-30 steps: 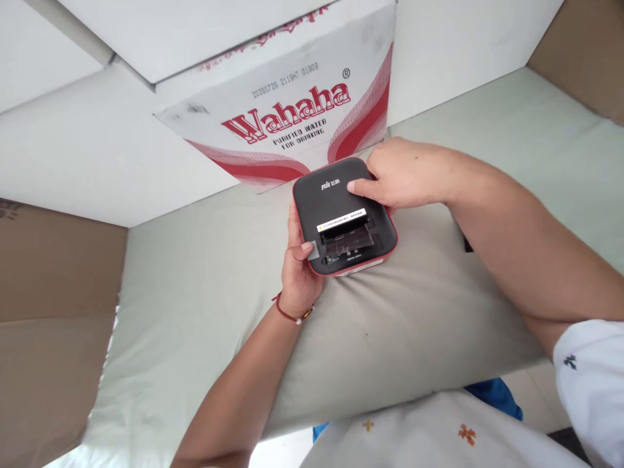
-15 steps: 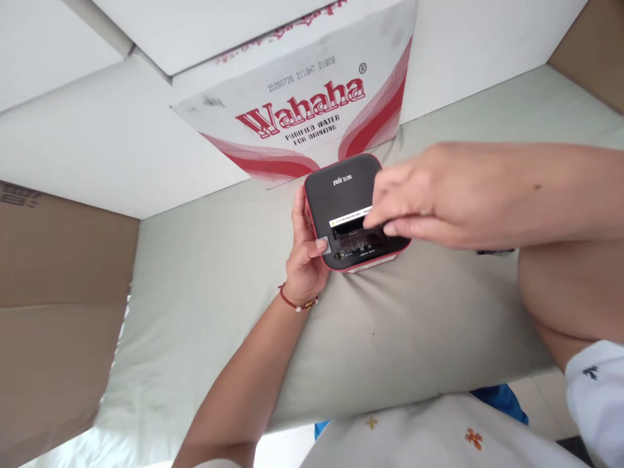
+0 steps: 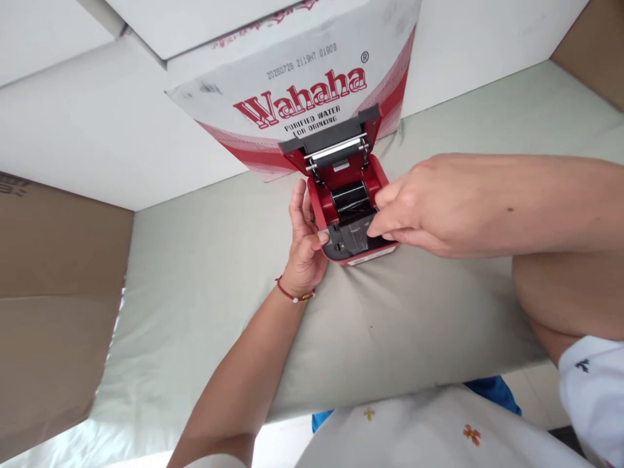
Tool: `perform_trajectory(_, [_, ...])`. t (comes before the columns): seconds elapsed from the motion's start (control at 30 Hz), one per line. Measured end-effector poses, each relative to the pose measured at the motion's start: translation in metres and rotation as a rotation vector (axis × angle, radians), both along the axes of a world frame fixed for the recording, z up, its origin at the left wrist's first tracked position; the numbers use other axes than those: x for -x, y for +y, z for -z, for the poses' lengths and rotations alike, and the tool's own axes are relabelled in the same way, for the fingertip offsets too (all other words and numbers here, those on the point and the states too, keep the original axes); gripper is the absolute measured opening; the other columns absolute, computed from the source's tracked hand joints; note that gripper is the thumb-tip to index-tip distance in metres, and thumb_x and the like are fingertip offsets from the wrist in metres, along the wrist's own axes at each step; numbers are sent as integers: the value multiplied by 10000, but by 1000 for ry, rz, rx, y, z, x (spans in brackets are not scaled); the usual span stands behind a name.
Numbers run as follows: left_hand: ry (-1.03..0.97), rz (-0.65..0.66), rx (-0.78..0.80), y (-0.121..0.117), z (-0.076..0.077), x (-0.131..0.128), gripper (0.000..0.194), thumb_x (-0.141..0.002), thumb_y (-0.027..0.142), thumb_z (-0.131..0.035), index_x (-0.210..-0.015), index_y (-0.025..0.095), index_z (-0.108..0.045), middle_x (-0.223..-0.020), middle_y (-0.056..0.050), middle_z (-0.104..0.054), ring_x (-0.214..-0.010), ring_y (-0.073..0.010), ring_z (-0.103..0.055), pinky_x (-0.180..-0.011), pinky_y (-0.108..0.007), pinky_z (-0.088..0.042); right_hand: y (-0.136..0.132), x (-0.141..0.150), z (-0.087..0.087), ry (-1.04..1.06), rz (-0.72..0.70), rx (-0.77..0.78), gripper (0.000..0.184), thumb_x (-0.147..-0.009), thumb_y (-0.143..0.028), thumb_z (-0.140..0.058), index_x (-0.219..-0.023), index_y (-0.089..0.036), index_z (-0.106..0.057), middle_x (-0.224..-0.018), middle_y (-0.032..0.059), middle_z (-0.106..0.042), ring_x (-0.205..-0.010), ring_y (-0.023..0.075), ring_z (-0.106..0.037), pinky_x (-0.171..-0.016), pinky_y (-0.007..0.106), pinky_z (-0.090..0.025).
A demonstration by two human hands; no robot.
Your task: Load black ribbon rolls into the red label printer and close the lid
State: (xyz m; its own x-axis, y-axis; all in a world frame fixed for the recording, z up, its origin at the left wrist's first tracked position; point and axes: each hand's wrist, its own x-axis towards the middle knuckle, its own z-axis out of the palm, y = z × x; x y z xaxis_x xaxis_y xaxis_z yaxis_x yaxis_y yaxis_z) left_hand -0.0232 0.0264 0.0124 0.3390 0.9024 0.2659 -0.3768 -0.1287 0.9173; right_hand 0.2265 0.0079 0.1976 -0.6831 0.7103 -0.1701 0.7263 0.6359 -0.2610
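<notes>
A small red and black label printer (image 3: pixel 319 201) sits on the cloth-covered surface with its lid (image 3: pixel 336 133) raised. Inside it lies a dark, shiny roll (image 3: pixel 351 198), and a glossy see-through strip (image 3: pixel 358 235) runs over the front part. My left hand (image 3: pixel 306 244) grips the printer's left side, thumb on a grey tab at the front left corner. Fingers pinched, my right hand (image 3: pixel 402 211) is at the right of the opening, its fingertips at the strip's edge. What lies between those fingertips is hidden.
Right behind the printer stands a white and red water carton (image 3: pixel 302 97), close to the raised lid. White boxes (image 3: pixel 195 123) line the back. A brown cardboard box (image 3: pixel 63 299) stands at the left, another brown box (image 3: pixel 592 55) at the far right.
The printer's lid has swung up and back, baring the red inside and the dark roll. My left hand stays at its side; my right hand remains pinched by the front.
</notes>
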Motion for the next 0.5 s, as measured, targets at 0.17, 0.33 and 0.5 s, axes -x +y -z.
perform_trajectory(0.17, [30, 4, -31, 2, 4, 1, 898, -913, 626, -931, -1695, 522, -501, -1880, 16, -453, -1798, -396, -399, -1487, -630, -365, 22, 19, 13, 60, 113, -74, 322, -1099, -158, -517, -999, -186, -822, -1008, 76, -807, -811, 190, -617, -748, 345, -360])
perform_trajectory(0.33, [8, -6, -13, 1, 1, -2, 895, -901, 609, -935, -1685, 505, -516, -1867, 9, -470, -1783, -393, -427, -1475, -609, -395, 43, 27, 39, -11, 276, -110, 308, -1043, -149, -577, -1155, -212, -857, -1158, 104, -861, -982, 263, -722, -775, 354, -408])
perform_trajectory(0.5, [-7, 0, -3, -1, -1, -5, 887, -905, 603, -929, -1684, 499, -518, -1876, 8, -461, -1783, -398, -426, -1471, -615, -396, 47, 32, 42, -90, 265, -124, 306, -1007, -182, -636, -1213, -194, -862, -1210, 123, -868, -1022, 273, -760, -793, 336, -474])
